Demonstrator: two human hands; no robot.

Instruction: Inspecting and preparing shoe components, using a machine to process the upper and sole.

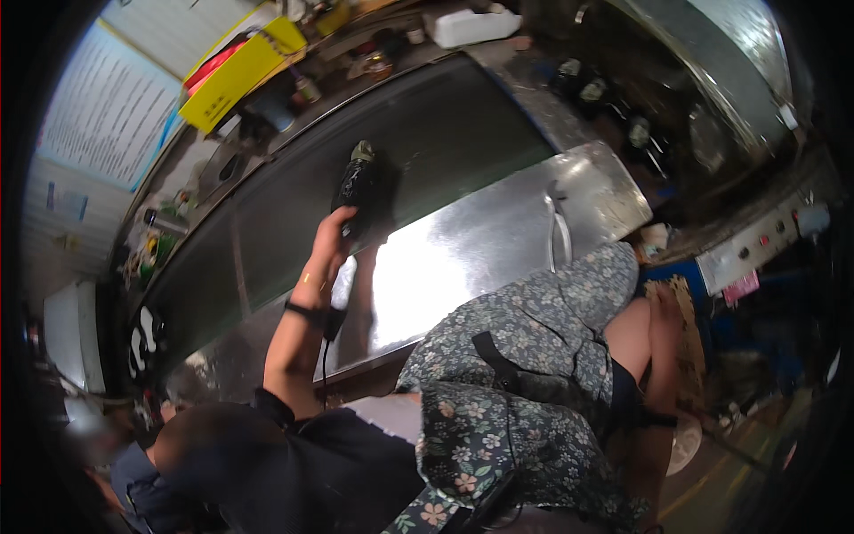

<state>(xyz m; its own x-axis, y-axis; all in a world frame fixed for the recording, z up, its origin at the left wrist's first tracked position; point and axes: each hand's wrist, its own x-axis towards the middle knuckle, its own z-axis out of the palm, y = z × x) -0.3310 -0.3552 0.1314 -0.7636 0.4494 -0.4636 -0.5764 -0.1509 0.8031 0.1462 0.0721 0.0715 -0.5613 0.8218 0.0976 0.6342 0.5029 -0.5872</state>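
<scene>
My left hand (335,233) is closed round the near end of a black handheld power tool (358,182), which looks like an angle grinder with a dull metal head. The tool lies over the dark bench top (445,116), pointing away from me. A thin black cable hangs below my left wrist. My right hand (664,307) is low at the right, beside my knee and over the edge of a brown cardboard piece (689,334); its fingers are too dim to make out. Between the hands, metal pliers (558,227) rest on a shiny metal sheet (445,258).
A yellow box (240,71) with something red inside stands at the back left. A white plastic container (476,28) lies behind the bench. Dark bottles (592,89) are at the far right, above a control panel with knobs (756,245). My floral apron (534,320) covers my lap.
</scene>
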